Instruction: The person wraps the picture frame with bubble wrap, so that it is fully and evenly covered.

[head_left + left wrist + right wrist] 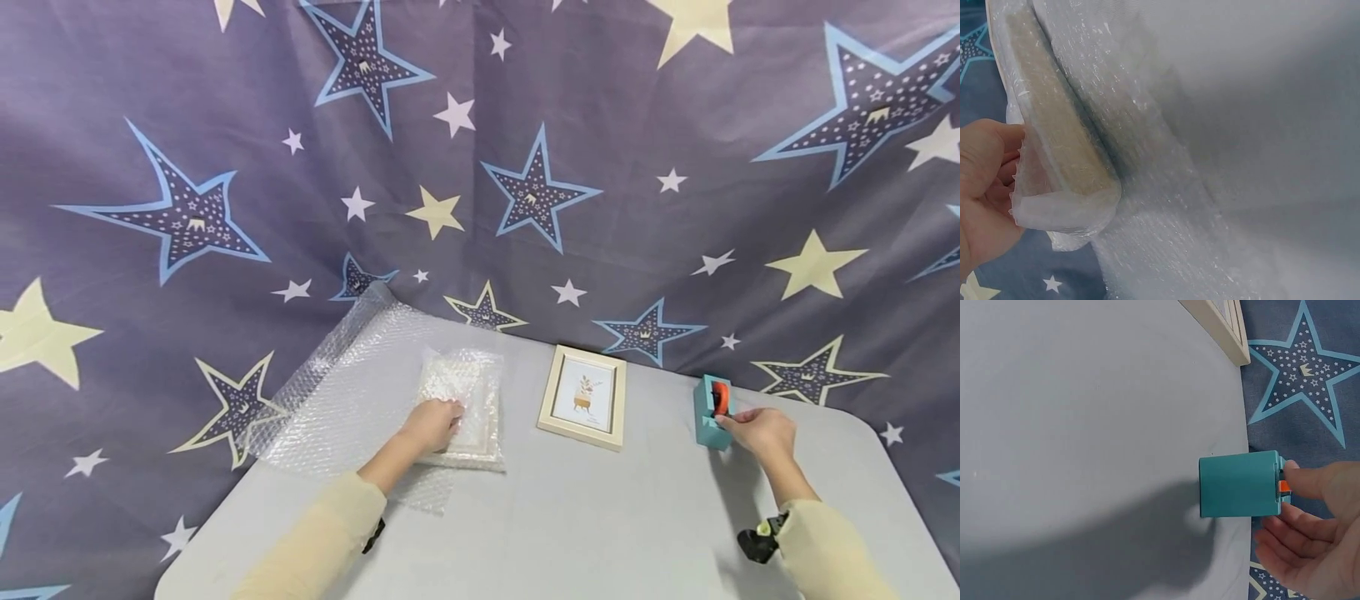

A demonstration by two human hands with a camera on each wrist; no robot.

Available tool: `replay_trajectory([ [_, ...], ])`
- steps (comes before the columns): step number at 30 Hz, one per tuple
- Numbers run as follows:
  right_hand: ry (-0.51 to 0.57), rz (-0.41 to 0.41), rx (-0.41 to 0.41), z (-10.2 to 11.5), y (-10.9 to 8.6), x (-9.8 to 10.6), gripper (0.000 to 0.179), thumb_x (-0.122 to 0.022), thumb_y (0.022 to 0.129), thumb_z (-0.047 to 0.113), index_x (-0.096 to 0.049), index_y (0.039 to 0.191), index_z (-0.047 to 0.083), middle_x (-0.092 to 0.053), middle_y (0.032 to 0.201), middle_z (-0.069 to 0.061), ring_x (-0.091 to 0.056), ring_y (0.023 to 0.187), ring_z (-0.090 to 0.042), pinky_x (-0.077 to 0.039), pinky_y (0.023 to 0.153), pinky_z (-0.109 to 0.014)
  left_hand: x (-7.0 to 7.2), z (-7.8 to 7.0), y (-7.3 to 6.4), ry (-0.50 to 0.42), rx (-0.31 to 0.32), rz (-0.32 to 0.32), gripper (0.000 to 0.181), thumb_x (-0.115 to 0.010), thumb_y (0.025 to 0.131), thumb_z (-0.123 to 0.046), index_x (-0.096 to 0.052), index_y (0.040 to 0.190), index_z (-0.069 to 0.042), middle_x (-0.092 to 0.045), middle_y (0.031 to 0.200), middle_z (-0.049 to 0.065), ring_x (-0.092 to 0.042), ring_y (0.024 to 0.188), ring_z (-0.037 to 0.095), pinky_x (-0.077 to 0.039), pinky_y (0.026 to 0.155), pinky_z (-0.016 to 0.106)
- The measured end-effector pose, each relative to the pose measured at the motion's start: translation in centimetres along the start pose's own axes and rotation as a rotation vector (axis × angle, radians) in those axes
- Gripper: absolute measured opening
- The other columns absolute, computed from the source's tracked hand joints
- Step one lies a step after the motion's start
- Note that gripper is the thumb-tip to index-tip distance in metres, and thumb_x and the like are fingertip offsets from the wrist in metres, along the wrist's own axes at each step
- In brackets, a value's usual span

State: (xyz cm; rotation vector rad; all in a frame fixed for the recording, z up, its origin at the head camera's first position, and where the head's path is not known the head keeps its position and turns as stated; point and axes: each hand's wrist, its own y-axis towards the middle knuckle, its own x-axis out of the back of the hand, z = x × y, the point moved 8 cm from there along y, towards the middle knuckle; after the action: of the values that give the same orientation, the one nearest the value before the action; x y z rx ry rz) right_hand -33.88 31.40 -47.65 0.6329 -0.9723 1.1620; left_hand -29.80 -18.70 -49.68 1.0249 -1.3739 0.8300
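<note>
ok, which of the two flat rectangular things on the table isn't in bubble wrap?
The cream picture frame, its front uncovered and neither hand on it. The other is the bubble-wrapped package that the left hand holds.

Curtained-off workspace, room type unclear: pale table [547, 525], star-print cloth [630, 242] hung behind.

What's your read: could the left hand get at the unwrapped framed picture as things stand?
Probably yes: the framed picture lies uncovered, with bare tabletop between it and the bubble-wrapped parcel; the left hand would likely just need to let go of that parcel first.
</note>
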Motion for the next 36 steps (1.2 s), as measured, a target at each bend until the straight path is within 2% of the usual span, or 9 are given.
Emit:
replay_trajectory([
  [7,-0.015,0.033,-0.037,-0.1,0.4,-0.7,0.048,-0.056,0.091,0.036,-0.067,0.096,-0.011,-0.067,0.096,-0.029,-0.061,0.087,-0.041,-0.047,0.061,-0.035,-0.1,-0.2,0.0,0.021,-0.007,-0.003,0.009,-0.068,0.087,-0.016,-0.068,0.094,-0.010,-0.075,0.096,0.008,-0.071,0.086,0.029,-0.059,0.075,0.039],
  [10,-0.012,0.021,-0.056,-0.4,0.4,-0.7,0.045,-0.057,0.091,0.033,-0.066,0.091,-0.011,-0.066,0.095,-0.030,-0.060,0.087,-0.042,-0.045,0.060,-0.035,-0.2,-0.4,0.2,0.024,0.001,0.006,0.010,-0.068,0.087,-0.016,-0.068,0.095,-0.010,-0.075,0.098,0.008,-0.071,0.086,0.029,-0.059,0.075,0.038],
  [15,-0.051,0.005,-0.049,0.3,0.5,-0.8,0.041,-0.061,0.088,0.032,-0.067,0.078,-0.008,-0.067,0.084,-0.026,-0.061,0.074,-0.035,-0.042,0.053,-0.030,-0.2,-0.3,0.1,0.022,0.027,0.024,0.016,-0.067,0.088,-0.017,-0.070,0.102,-0.009,-0.074,0.104,0.009,-0.071,0.092,0.029,-0.059,0.081,0.038],
  [18,-0.079,-0.009,-0.044,0.7,0.7,-0.8,0.041,-0.059,0.089,0.031,-0.067,0.078,-0.008,-0.067,0.085,-0.027,-0.062,0.075,-0.035,-0.043,0.052,-0.030,-0.1,-0.1,0.0,0.006,0.034,0.030,0.017,-0.068,0.088,-0.018,-0.069,0.103,-0.009,-0.074,0.105,0.009,-0.071,0.094,0.029,-0.059,0.083,0.038],
  [24,-0.011,-0.060,-0.071,0.6,0.7,-0.7,0.032,-0.060,0.087,0.021,-0.070,0.080,-0.008,-0.068,0.092,-0.028,-0.061,0.084,-0.042,-0.048,0.064,-0.039,0.0,0.1,-0.1,-0.020,0.041,0.026,0.014,-0.069,0.086,-0.018,-0.069,0.097,-0.010,-0.074,0.093,0.007,-0.071,0.088,0.026,-0.058,0.078,0.036],
  [29,0.058,-0.074,-0.111,-0.1,0.5,-0.9,0.028,-0.062,0.085,0.019,-0.071,0.078,-0.007,-0.069,0.090,-0.026,-0.059,0.088,-0.043,-0.049,0.075,-0.047,-0.2,0.0,-0.2,-0.018,0.037,0.026,0.014,-0.068,0.087,-0.019,-0.069,0.099,-0.010,-0.074,0.096,0.008,-0.070,0.088,0.028,-0.058,0.079,0.038],
  [36,0.148,-0.119,-0.108,0.5,0.5,0.2,0.037,-0.055,0.087,0.021,-0.065,0.099,-0.012,-0.064,0.107,-0.031,-0.053,0.105,-0.049,-0.044,0.095,-0.053,0.0,-0.1,-0.3,0.002,0.036,0.016,0.014,-0.069,0.087,-0.018,-0.070,0.099,-0.009,-0.074,0.096,0.008,-0.071,0.087,0.028,-0.058,0.078,0.038],
])
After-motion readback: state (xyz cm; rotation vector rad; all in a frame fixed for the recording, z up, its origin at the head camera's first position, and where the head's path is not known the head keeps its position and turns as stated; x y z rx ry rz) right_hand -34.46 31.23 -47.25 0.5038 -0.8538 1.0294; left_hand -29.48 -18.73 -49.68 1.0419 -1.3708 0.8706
